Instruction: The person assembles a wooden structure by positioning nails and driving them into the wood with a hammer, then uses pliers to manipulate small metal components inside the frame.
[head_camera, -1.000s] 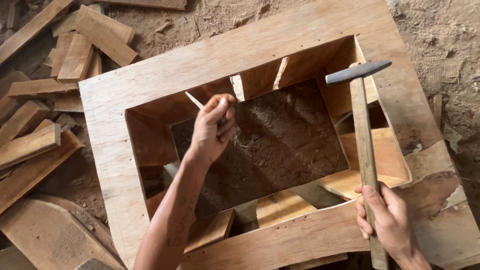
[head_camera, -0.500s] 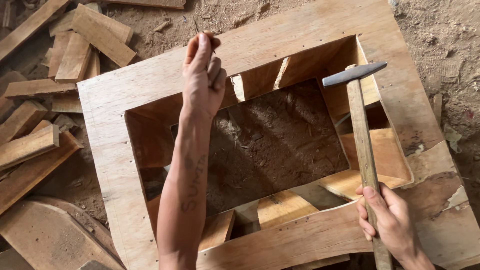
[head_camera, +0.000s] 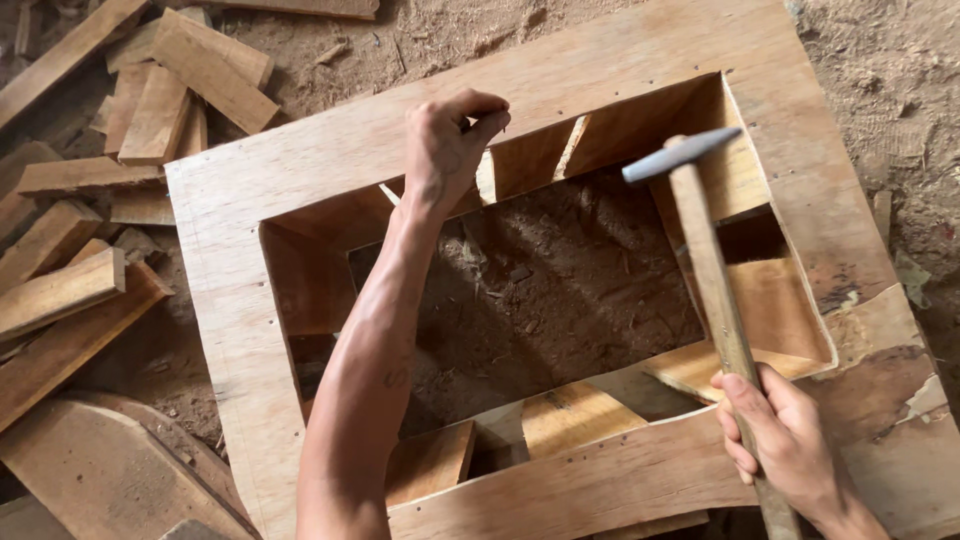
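The left hand (head_camera: 445, 150) pinches thumb and forefinger together at the inner top edge of the plywood frame (head_camera: 300, 170); whatever sits in that grip is too small to make out. The right hand (head_camera: 790, 450) is clamped on the hammer (head_camera: 705, 260), its head raised over the frame's open middle, to the right of the pinch. Below the opening lies bare dirt (head_camera: 560, 290). Wood offcuts (head_camera: 150, 100) crowd the left edge.

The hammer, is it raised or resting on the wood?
Raised: the hammer is gripped low on its handle by the right hand, its head in the air above the frame.
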